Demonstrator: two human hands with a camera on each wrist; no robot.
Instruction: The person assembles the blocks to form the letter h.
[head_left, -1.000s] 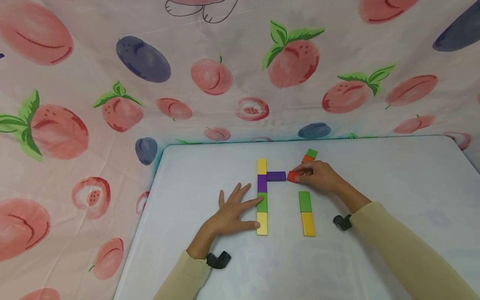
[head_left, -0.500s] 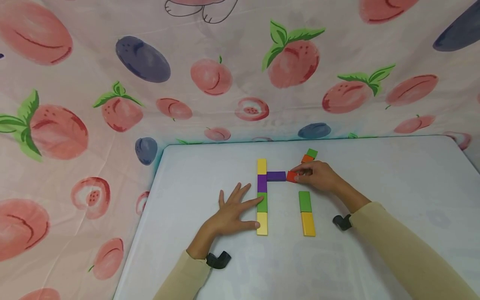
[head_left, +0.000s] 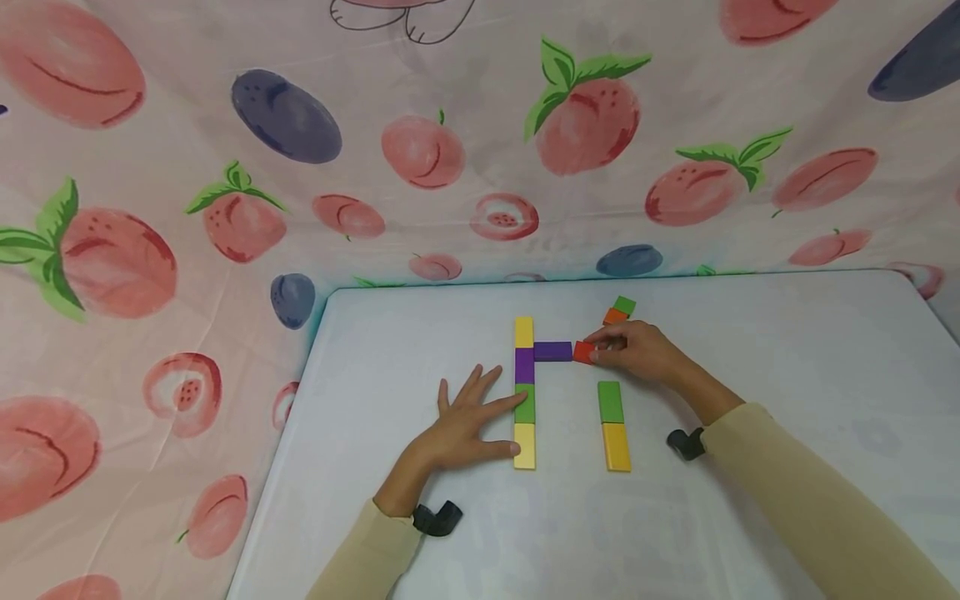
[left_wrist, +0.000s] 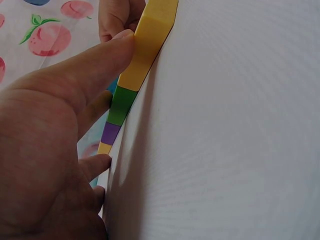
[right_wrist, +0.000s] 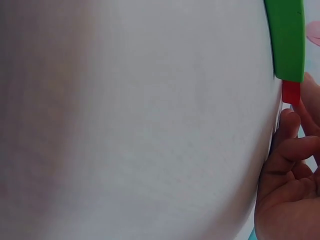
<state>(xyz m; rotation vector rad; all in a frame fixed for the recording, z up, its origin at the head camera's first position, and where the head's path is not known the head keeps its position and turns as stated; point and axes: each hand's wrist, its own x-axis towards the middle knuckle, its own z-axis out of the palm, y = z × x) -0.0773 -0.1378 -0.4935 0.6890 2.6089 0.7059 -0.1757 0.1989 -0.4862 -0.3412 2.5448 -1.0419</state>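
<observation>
A straight column of blocks stands left of centre in the head view: yellow (head_left: 524,332), purple (head_left: 524,366), green (head_left: 529,412) and pale yellow (head_left: 527,460). My left hand (head_left: 457,429) lies with spread fingers beside it, index fingertip on the green block and thumb on the pale yellow one. From the column's purple block, a second purple block (head_left: 553,352) extends to the right. My right hand (head_left: 637,357) pinches a small red block (head_left: 582,352) at that block's right end. Fingers hide part of the red block.
A green block (head_left: 611,402) and an amber block (head_left: 617,448) lie end to end in front of my right hand. Behind it sit an orange block (head_left: 615,316) and a small green block (head_left: 626,305). Fruit-print cloth (head_left: 427,225) hangs along the white table's (head_left: 375,367) back and left.
The red block has shifted slightly left and straightened, closer to the purple block's end. My left hand and the other blocks have stayed put.
</observation>
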